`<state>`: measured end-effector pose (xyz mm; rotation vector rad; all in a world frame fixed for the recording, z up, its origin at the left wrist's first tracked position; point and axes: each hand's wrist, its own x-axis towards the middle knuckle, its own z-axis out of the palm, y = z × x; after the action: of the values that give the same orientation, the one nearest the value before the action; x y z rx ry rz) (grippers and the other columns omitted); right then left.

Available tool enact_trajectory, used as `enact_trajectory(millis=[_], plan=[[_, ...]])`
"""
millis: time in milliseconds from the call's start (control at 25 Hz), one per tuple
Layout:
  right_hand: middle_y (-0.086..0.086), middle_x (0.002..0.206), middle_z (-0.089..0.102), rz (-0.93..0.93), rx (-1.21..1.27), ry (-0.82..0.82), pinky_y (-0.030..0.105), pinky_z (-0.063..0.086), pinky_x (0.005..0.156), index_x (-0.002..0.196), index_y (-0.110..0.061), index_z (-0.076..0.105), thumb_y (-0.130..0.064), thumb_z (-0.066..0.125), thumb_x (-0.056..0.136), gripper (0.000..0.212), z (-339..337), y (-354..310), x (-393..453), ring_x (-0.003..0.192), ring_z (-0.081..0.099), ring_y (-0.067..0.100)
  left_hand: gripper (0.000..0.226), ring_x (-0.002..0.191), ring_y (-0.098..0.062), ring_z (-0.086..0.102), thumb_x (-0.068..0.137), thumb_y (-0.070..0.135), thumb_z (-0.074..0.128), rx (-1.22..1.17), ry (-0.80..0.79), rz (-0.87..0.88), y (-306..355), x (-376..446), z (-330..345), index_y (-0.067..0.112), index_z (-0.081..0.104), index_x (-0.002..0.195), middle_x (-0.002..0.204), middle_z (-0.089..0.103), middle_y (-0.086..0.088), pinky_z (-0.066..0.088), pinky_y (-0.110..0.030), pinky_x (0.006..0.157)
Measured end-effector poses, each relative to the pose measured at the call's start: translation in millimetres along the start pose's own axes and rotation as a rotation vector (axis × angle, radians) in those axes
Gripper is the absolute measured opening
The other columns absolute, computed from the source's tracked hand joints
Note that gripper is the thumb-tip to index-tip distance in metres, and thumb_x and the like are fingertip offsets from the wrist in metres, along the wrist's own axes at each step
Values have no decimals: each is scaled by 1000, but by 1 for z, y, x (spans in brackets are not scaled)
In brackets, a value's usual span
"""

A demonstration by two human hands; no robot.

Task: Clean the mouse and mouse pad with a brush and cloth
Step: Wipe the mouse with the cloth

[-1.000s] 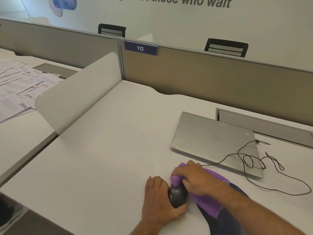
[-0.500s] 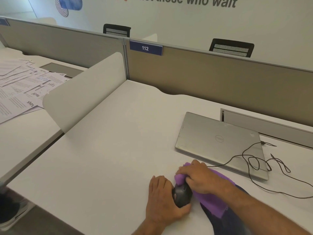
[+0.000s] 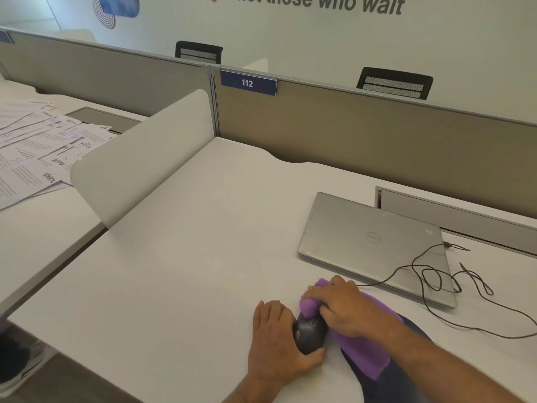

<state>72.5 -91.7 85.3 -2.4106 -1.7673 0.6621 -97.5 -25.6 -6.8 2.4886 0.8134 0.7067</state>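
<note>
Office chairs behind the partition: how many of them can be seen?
2. One chair back shows above the grey partition, left of the 112 sign; the other is further right. The partition may hide more.

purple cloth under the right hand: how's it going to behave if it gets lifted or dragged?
Probably floppy: the purple cloth bunches under the right hand and drapes over the mouse pad, following what lies beneath. Likely light for its size, since it looks thin. Dragged, it would probably fold or trail rather than slide as a sheet; the left hand steadies the mouse.
</note>
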Motion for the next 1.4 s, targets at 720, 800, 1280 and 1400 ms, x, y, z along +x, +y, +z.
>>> enact_trajectory(millis=[720, 800, 1280, 1400], plan=[[-18, 115, 53, -20, -41, 60, 29, 31, 85, 130, -46, 43, -24, 41, 89, 47, -1, 2, -21, 95, 37, 10, 68, 82, -15, 43, 57, 81, 69, 37, 2, -6, -3, -1, 3, 22, 46, 81, 83, 37, 10, 47, -46, 97], [-26, 137, 46, -143, -93, 38, 30, 31, 88, 134, -44, 41, -23, 40, 86, 52, 7, -4, -33, 100, 37, 10, 64, 80, -16, 43, 57, 74, 73, 12, 36, 4, -2, 0, 3, 19, 48, 79, 81, 38, 9, 46, -46, 97], [-7, 108, 64, 35, -201, -51, 38, 35, 90, 114, -38, 58, -22, 41, 79, 41, -8, -15, 17, 102, 45, 18, 62, 81, -12, 36, 57, 72, 75, -24, 18, 2, -1, 0, 1, 22, 47, 81, 83, 37, 11, 50, -45, 89], [-12, 106, 63, 36, -191, 30, 37, 34, 93, 112, -39, 58, -21, 45, 81, 38, -9, -7, 15, 105, 46, 17, 65, 82, -12, 37, 54, 78, 71, 9, 8, -2, 0, -1, -1, 23, 46, 79, 84, 36, 11, 51, -47, 90]])
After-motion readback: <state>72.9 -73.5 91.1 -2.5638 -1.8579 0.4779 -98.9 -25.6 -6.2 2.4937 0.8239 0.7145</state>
